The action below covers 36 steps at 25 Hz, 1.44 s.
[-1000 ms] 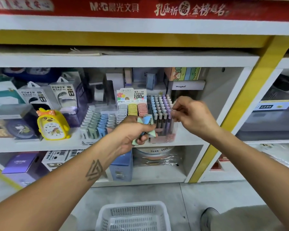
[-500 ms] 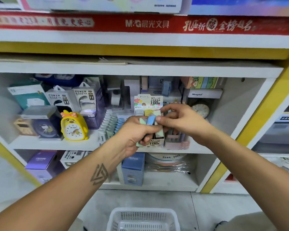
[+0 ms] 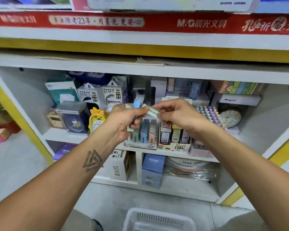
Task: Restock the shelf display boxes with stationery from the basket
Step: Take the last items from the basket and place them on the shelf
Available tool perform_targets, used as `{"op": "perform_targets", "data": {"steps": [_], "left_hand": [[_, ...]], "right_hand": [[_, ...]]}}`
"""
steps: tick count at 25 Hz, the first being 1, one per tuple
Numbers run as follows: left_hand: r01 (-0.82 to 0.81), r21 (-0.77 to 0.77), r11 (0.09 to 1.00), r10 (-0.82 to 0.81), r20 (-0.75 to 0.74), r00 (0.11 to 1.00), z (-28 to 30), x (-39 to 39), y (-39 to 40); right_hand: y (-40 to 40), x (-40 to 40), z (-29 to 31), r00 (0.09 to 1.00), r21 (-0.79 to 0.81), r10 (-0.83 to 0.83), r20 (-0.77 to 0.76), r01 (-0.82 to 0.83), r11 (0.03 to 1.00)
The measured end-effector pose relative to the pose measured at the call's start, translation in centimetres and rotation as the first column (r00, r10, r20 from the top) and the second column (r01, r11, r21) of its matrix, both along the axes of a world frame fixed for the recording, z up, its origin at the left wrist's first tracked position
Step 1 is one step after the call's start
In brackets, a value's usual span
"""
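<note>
My left hand [image 3: 125,121] grips a small bunch of pastel lead cases [image 3: 137,104], blue and green, fanned above my fingers. My right hand [image 3: 177,114] pinches one pale green lead case [image 3: 153,112] at its right end, its other end still by the bunch. Both hands hover in front of the middle shelf. Behind them stand the display box of pastel cases [image 3: 143,135] marked 2B and the lead refill box [image 3: 173,139] beside it. The white basket [image 3: 158,220] sits on the floor below.
A yellow duck clock [image 3: 97,120], power bank packs [image 3: 97,95], a round clock [image 3: 230,119] and a pen display [image 3: 207,112] crowd the same shelf. The lower shelf holds a blue box [image 3: 153,169] and wrapped discs. Yellow shelf posts flank the bay.
The view shifted left and closer to the shelf. My right hand came from the pen display to the bunch and now pulls one green case out to the right.
</note>
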State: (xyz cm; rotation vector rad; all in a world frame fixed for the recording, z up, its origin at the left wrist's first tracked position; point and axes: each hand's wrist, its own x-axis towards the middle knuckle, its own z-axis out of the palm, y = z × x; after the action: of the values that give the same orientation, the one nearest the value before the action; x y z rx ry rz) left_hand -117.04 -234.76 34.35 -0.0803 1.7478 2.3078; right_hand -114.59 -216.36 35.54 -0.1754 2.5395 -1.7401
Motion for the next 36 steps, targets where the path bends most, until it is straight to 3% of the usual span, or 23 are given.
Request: {"op": "perform_targets", "data": {"steps": [5,8,13,16,18,20,22,26,32,36], "left_hand": [[-0.041,-0.056,0.998,0.045,0.086,0.995,-0.7,-1.6,-2.6],[-0.028,-0.062,0.998,0.039,0.178,0.983,-1.4,-2.5,-3.7],[-0.035,0.035,0.999,0.023,0.297,0.955,-1.4,-3.1,-5.0],[-0.046,0.056,0.997,0.026,0.325,0.945,-1.2,-2.9,-5.7],[-0.019,0.048,0.999,0.001,0.343,0.939,-1.0,-2.8,-5.8],[0.008,0.018,1.0,-0.014,0.352,0.936,-0.8,-2.8,-5.8],[0.019,-0.007,1.0,-0.015,0.355,0.935,-0.7,-3.0,-5.8],[0.021,-0.03,0.999,-0.009,0.358,0.934,-0.6,-3.2,-5.6],[-0.001,-0.046,0.999,0.017,0.345,0.939,-0.8,-3.4,-6.0],[-0.032,0.049,0.998,0.014,0.339,0.941,-0.6,-3.1,-6.0]], "right_hand": [[-0.9,-2.5,-0.1,0.986,-0.199,-0.145,-0.077,0.127,0.972],[-1.1,-4.4,-0.5,0.967,-0.203,-0.219,-0.129,0.191,0.96],[-1.9,-6.4,-2.0,0.957,-0.013,-0.244,-0.158,0.245,0.969],[-2.6,-7.1,-2.6,0.933,0.155,-0.24,-0.267,0.288,0.945],[-3.0,-7.7,-2.6,0.895,0.356,-0.197,-0.4,0.349,0.867],[-3.7,-8.8,-2.6,0.866,0.573,-0.063,-0.496,0.381,0.725],[-4.6,-9.9,-2.7,0.879,0.696,0.041,-0.476,0.348,0.628],[-6.0,-11.3,-3.7,0.947,0.819,0.099,-0.307,0.21,0.534],[-6.0,-12.0,-4.5,0.972,0.835,0.113,-0.203,0.112,0.539],[-6.2,-12.1,-4.4,0.985,0.869,0.134,-0.11,0.03,0.494]]}}
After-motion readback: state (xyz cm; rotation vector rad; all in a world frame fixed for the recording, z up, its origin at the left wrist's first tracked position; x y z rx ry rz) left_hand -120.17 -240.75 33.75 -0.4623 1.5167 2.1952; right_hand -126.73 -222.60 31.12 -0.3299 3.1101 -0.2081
